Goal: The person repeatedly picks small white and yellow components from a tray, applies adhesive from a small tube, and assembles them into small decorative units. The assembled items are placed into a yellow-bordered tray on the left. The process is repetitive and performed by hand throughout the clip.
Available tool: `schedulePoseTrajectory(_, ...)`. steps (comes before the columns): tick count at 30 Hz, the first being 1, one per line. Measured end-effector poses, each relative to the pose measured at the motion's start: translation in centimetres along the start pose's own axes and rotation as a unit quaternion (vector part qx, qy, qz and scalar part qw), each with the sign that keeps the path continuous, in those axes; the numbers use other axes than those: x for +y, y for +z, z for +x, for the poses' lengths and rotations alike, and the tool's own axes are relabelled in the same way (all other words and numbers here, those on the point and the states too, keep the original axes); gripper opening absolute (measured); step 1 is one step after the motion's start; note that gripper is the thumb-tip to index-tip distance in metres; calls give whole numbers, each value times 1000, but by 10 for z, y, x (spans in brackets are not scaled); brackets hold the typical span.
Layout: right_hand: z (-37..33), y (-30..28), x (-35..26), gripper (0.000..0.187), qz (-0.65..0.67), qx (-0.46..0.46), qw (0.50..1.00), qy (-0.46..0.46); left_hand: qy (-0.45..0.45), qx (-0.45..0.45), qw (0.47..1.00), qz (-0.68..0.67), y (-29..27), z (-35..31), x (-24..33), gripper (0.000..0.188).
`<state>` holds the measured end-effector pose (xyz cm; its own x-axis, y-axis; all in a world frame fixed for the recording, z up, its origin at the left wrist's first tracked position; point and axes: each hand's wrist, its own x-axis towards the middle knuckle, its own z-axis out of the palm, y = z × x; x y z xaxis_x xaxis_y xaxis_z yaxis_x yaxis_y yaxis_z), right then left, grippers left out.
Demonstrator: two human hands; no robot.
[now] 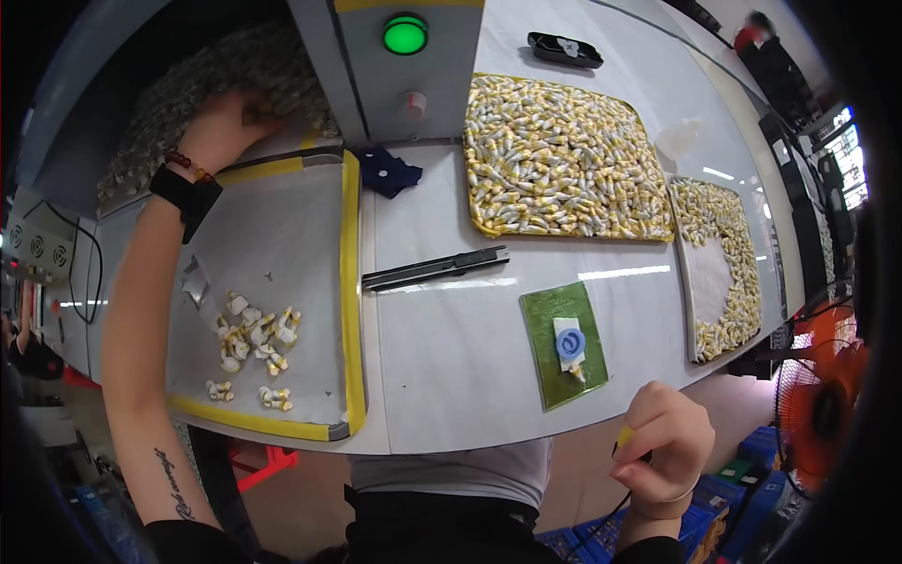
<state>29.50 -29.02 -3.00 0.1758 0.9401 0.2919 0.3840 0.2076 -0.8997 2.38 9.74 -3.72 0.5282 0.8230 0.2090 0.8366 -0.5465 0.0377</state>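
Observation:
At the far left, my left hand reaches over a heap of small grey-white pieces inside a dark grey enclosure. Its fingertips are dim and blurred, so I cannot see whether they pinch a piece. My right hand hangs closed off the table's near edge at the right. Between its thumb and curled fingers shows a bit of something yellow and dark, too hidden to name. Nearest to this hand lies a green mat bearing a blue round piece on a white pad. Below the pad sits one small white-and-yellow piece.
A yellow-edged tray holds several loose white-and-yellow pieces. Packed trays of such pieces stand at the right. A black rail, a dark cloth and a black case lie about. An orange fan stands far right.

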Motion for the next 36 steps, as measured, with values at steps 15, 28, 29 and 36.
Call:
schedulePoseTrajectory(15, 97, -69, 29, 16, -406, -74, 911, -5, 141, -68, 910, -384, -97, -134, 101, 43)
schedulePoseTrajectory(28, 135, -64, 69, 10, -321, -169, 925, 114, -6, -494, 281, -823, -3, -224, 168, 21)
schedulePoseTrajectory(29, 135, -63, 68, 9, -331, -166, 924, 90, -33, -455, 204, -866, 0, -228, 176, 24)
schedulePoseTrajectory(36, 121, -51, 62, 13, -374, -74, 924, -24, -82, -339, 64, -935, 15, -227, 201, 22)
